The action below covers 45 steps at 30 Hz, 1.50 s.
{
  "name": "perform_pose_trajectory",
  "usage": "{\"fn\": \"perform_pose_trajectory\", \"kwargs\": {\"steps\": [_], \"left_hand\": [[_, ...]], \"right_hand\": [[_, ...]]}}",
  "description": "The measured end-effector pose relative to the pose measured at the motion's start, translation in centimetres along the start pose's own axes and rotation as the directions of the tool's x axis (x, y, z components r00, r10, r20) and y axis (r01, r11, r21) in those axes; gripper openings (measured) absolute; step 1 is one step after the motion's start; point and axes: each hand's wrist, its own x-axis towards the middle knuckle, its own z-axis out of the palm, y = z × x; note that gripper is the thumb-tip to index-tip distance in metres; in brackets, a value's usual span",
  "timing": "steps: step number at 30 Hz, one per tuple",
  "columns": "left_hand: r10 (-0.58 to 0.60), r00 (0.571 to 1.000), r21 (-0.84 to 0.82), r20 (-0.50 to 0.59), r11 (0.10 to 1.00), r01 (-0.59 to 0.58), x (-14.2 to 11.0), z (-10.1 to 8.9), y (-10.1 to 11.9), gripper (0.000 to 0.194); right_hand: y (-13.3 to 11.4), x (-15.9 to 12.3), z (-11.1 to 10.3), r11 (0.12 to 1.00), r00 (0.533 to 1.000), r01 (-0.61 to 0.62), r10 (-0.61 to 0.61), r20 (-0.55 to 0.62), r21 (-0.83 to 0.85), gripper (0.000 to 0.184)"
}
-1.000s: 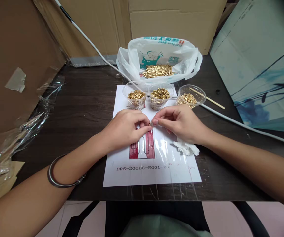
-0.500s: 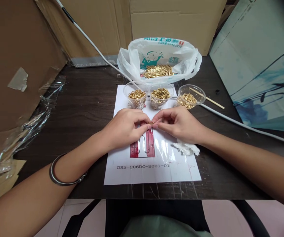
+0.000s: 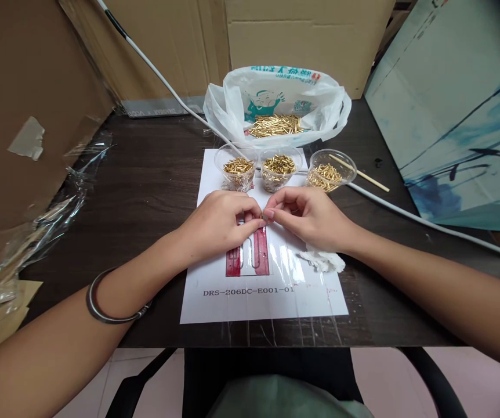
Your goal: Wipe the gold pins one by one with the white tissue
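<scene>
The left hand (image 3: 219,225) is pinching a tiny gold piece (image 3: 261,215) above a printed sheet (image 3: 232,312); the right hand (image 3: 317,219) is hovering beside it, grip unclear.

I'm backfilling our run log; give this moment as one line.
left hand: pinching small gold piece; right hand: fingertips alongside; three clear cups: beyond hands; printed sheet: beneath

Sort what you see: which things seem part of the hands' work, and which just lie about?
Probably in use:
tiny golden piece between left hand and right hand
three clear cups of golden pieces
plastic bag of similar pieces
printed sheet beneath

Probably just lying about:
crumpled tissue
white cable
</scene>
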Motion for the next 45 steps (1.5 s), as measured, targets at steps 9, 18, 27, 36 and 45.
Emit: {"fn": "perform_pose_trajectory", "kwargs": {"steps": [9,18,27,36,45], "left_hand": [[-0.055,0.998,-0.063,-0.011,0.997,0.055,0.0,-0.2,-0.1,0.014],[-0.153,0.987,-0.123,0.047,0.980,0.158,0.1,-0.7,-0.1,0.016],[-0.084,0.996,-0.056,0.015,0.995,0.085,0.2,-0.3,-0.1,0.014],[-0.060,0.998,-0.031,0.009,0.998,0.060,0.2,-0.3,-0.1,0.014],[-0.146,0.984,-0.208,0.105,0.964,0.165,0.1,-1.1,-0.4,0.021]], "right_hand": [[0.3,0.1,0.1,0.998,0.999,0.030,-0.029,-0.034,0.052,0.023],[0.1,0.1,0.1,0.999,0.998,0.034,-0.035,-0.044,-0.014,0.024],[-0.2,0.0,0.4,0.995,0.996,0.065,-0.070,-0.056,-0.077,0.025],[-0.2,0.1,0.3,0.993,0.998,0.047,-0.050,-0.025,-0.108,0.023],[0.1,0.0,0.3,0.994,0.998,0.053,-0.057,-0.037,-0.093,0.026]]}}
